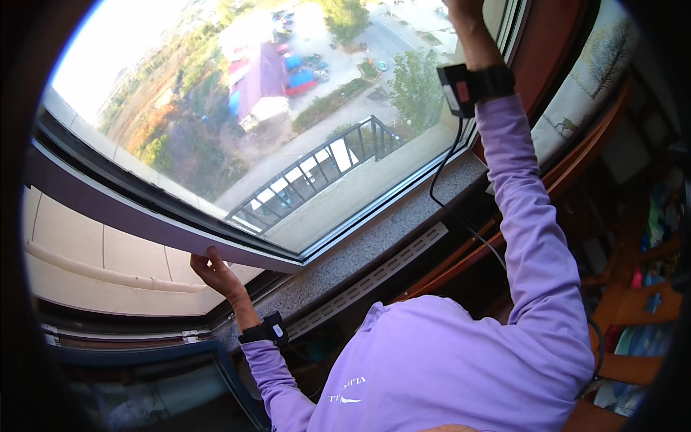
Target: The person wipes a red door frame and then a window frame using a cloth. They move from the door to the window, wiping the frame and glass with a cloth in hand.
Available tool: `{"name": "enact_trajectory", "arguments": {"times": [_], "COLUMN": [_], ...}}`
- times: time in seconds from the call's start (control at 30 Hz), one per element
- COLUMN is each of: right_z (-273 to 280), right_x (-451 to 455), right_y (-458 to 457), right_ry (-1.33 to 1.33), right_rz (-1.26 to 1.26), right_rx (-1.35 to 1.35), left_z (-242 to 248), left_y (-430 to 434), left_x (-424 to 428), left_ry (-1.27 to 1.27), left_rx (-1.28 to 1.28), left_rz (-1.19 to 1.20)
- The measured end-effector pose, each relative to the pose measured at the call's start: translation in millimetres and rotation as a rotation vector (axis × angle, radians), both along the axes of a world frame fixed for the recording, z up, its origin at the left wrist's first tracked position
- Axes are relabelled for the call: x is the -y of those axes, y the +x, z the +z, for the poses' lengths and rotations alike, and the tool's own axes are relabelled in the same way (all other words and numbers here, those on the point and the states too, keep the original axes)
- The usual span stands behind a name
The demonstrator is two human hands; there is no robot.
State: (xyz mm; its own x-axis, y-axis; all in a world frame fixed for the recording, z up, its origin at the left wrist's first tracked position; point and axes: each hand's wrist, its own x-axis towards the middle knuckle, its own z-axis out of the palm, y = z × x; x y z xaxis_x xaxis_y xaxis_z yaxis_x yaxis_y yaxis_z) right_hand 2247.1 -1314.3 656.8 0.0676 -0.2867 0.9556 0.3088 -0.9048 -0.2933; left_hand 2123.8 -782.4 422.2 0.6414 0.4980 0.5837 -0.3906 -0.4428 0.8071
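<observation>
My left hand [218,275] is at the lower left, its fingertips against the lower edge of a window sash frame [162,221]. Whether the fingers grip the frame or only rest on it is hard to see. My right hand [465,6] is at the top edge of the picture, in front of the window glass [324,135]; its fingers are cut off by the picture's edge. Both wrists wear black straps with small boxes, and a dark cable hangs from the right one. Through the glass show a metal railing, a road, trees and buildings.
A speckled stone sill [372,232] runs under the window, with a slotted white grille [372,278] beside it. A hinged dark blue frame [227,378] stands at the lower left. Wooden furniture [637,313] with colourful items is on the right, near a patterned curtain or blind [588,75].
</observation>
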Motion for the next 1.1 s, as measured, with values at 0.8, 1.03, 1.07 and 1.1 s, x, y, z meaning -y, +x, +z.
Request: {"name": "enact_trajectory", "arguments": {"times": [0.8, 1.03, 1.07, 1.1], "right_z": [-269.4, -227.3, -222.8, -218.4], "right_x": [-97.7, -82.9, -77.2, -68.9], "right_y": [-79.4, -85.3, -86.1, -85.9], "right_ry": [-1.036, -0.87, -0.805, -0.742], "right_rz": [0.463, 0.422, 0.398, 0.372], "right_rx": [-0.45, -0.5, -0.49, -0.475], "left_z": [0.0, 4.5, 4.6, 4.7], "left_y": [3.8, 1.1, 0.8, 1.3], "left_x": [-11.8, -4.6, -3.9, -3.4], "left_ry": [-0.021, -0.026, -0.026, -0.029], "left_rx": [-0.046, 0.004, -0.003, -0.001], "left_rz": [-0.077, -0.088, -0.078, -0.076]}}
